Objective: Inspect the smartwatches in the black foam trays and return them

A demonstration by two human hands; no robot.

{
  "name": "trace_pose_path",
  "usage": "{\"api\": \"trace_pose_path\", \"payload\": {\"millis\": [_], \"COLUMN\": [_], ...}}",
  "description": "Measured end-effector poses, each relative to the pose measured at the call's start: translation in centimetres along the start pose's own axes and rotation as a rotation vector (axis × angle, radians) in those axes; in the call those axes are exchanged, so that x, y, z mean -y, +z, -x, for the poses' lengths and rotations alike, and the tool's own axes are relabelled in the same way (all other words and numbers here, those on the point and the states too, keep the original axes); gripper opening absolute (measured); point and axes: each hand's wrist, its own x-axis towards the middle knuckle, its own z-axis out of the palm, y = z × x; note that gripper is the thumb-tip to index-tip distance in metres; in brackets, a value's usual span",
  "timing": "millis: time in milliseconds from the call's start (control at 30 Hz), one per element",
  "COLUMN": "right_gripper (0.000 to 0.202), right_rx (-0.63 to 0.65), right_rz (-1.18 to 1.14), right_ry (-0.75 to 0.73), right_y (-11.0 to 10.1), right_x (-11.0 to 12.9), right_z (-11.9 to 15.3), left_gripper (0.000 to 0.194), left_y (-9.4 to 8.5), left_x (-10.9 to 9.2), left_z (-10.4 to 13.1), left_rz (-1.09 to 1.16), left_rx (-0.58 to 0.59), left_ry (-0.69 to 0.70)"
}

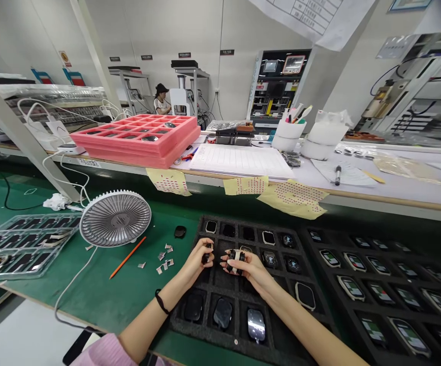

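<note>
Over the black foam tray (235,341), my left hand (197,259) has its fingers closed round a small dark piece (206,254). Just to its right, my right hand (245,267) grips a dark watch part with a pale band (236,255). The two hands are apart by a small gap. Watch cases and dark watch parts lie in the tray's compartments, among them a shiny one (256,325) near the front edge. Fingers cover some of the middle compartments.
A second foam tray of watches (352,305) lies at the right. On the green bench at the left are a fan (116,218), an orange stick (128,257), small silvery pieces (165,266) and a clear tray (33,269). Above runs a shelf holding pink foam trays (140,145).
</note>
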Motion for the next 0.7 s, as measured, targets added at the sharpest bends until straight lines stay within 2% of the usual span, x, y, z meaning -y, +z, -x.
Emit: {"api": "trace_pose_path", "payload": {"millis": [700], "right_gripper": [0.045], "right_rx": [-0.002], "right_rz": [0.029], "right_ry": [-0.017], "right_y": [0.24], "right_x": [-0.06], "right_z": [0.36], "left_gripper": [0.022], "left_y": [-0.19], "left_x": [0.16], "left_z": [-0.16], "left_rz": [0.065], "left_rx": [0.011], "left_ry": [0.037]}}
